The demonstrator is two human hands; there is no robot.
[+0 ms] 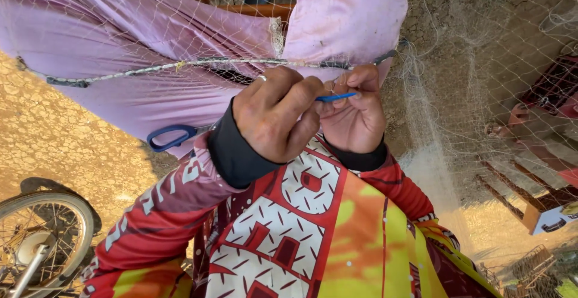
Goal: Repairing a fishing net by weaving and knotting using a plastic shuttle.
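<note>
Fishing net (481,93) drapes over pink-trousered knees; left hand (274,120) pinches a blue netting needle (336,97), right hand (355,114) fingers clench the net's rope edge (198,64).

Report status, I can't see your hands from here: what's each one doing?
Left hand pinching blue netting needle. Right hand gripping net at the rope. Blue-handled scissors on lap, clear.

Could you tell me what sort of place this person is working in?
Probably an outdoor yard where fishing nets are mended: bare cracked earth, a fine fishing net spread over the lap, and a bicycle wheel parked nearby.
</note>
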